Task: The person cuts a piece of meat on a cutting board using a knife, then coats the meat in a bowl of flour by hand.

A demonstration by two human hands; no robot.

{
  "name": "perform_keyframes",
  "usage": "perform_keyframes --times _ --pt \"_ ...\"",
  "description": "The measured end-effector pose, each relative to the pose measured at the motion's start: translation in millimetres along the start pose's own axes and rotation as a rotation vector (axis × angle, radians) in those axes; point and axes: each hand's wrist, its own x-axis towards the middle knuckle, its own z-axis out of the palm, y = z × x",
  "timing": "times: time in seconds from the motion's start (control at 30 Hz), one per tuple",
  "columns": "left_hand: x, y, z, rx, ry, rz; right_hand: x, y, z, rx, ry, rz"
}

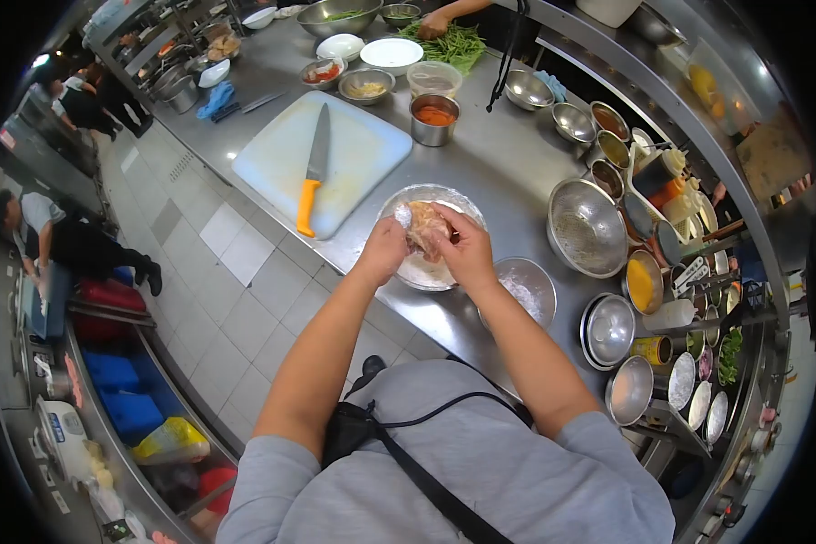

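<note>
My left hand [385, 247] and my right hand [465, 247] both grip a pale, raw-looking piece of meat [425, 228], probably chicken. It is held above a metal bowl [474, 205] that has white powder, like flour, in it. White powder also clings to my left fingertips. Just right of this bowl, partly behind my right forearm, stands a second metal bowl [530, 288] dusted with white powder. A knife [317, 154] with an orange handle lies on the white cutting board [372, 136], to the left beyond my hands.
A metal container of orange-red contents [434, 118] stands past the board. Another person's hand [433, 24] rests on green beans [458, 47] at the far side. A perforated metal bowl [587, 227] and several sauce containers line the right. Other people stand on the left.
</note>
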Motion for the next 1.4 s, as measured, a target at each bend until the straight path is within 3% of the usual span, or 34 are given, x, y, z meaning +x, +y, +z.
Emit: perform_keyframes --times 0.17,0.23,0.37,0.53,0.87,0.97,1.03,1.17,1.27,1.33,1.4 --pt "-11 16 19 0.251 -0.146 0.073 4 15 0 0.044 0.005 0.188" --pt "-9 15 17 0.01 -0.133 0.057 2 2 2 -0.029 0.084 0.059" --pt "-7 14 14 -0.14 -0.118 0.008 -3 -6 2 -0.147 0.092 -0.121" --pt "-8 14 16 0.021 -0.155 0.022 -1 -5 3 -0.159 0.043 -0.122" --pt "-7 10 13 0.017 -0.188 0.058 -2 4 12 -0.24 0.128 -0.141" --pt "-4 7 11 0.178 -0.209 0.082 -3 -1 8 -0.303 0.11 -0.114" --pt "-5 5 12 0.223 -0.198 0.097 -3 -4 7 -0.404 0.156 -0.212" --pt "-2 5 11 0.349 -0.219 0.112 -1 -2 5 -0.394 0.079 -0.148" --pt "-4 15 11 0.322 -0.255 0.05 -2 1 5 -0.373 0.062 -0.207" --pt "-4 25 11 -0.025 -0.233 -0.171 -8 -4 7 -0.413 0.108 -0.279" --pt "-3 28 15 -0.025 -0.201 -0.182 -13 -9 9 -0.477 0.138 -0.323"
